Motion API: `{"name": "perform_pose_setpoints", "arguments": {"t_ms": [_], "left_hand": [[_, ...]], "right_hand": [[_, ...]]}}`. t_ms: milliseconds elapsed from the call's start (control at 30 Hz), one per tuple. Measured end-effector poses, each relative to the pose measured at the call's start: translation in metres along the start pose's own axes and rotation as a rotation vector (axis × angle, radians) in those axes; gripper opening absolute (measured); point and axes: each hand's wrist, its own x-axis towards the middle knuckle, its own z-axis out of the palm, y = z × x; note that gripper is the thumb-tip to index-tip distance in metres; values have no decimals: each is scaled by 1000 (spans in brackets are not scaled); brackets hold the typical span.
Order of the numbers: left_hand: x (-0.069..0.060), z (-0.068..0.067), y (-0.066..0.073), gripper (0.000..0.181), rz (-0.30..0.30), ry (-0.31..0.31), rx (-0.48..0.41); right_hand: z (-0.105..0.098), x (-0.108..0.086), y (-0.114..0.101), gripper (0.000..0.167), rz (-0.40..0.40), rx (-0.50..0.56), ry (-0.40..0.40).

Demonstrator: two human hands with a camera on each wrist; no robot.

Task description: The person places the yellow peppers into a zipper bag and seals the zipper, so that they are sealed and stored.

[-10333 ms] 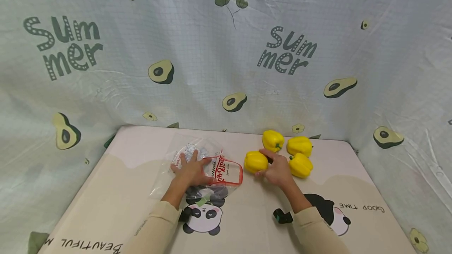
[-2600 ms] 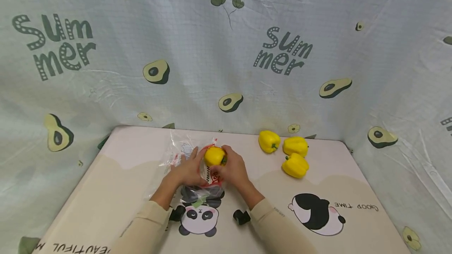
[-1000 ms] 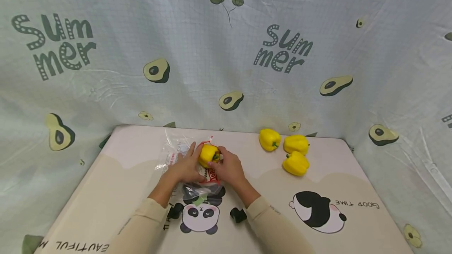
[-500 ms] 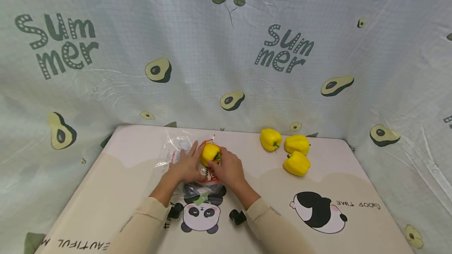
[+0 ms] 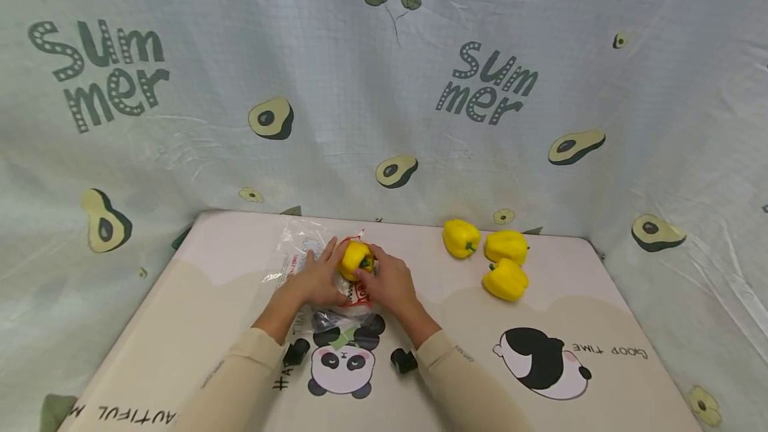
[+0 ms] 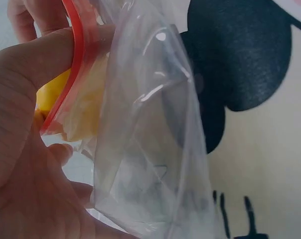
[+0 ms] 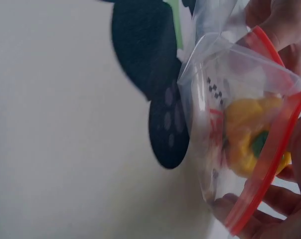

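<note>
A clear zip bag (image 5: 301, 235) with a red-edged mouth and red print lies at mid-table. My left hand (image 5: 315, 282) holds its mouth, the thumb hooked over the red edge (image 6: 71, 84) in the left wrist view and other fingers spread. At the mouth, my right hand (image 5: 390, 285) grips a yellow bell pepper (image 5: 354, 259) near its green stem. Through the plastic in the right wrist view the pepper (image 7: 242, 139) shows within the bag opening, and some right fingers (image 7: 282, 199) lie behind the red rim. How deep it sits is partly hidden.
Three more yellow bell peppers (image 5: 461, 239) lie grouped at the table's back right. A pale printed cloth (image 5: 444, 379) with pandas and lettering covers the table (image 5: 198, 272). A light curtain (image 5: 336, 85) with avocado prints hangs behind and at both sides.
The right hand has carried one pepper leftward from beside the bag to its mouth. The left hand moved from lying flat on the bag to its mouth. Lately the pepper shifted slightly left and turned.
</note>
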Motion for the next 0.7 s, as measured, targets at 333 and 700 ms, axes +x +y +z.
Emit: {"name": "perform_pose_setpoints", "arguments": {"t_ms": [333, 700], "left_hand": [[1, 4, 2, 124, 39, 19, -7], [0, 2, 6, 127, 94, 28, 5]], "right_hand": [[2, -3, -3, 63, 67, 53, 26], [3, 2, 2, 54, -2, 115, 109]]}}
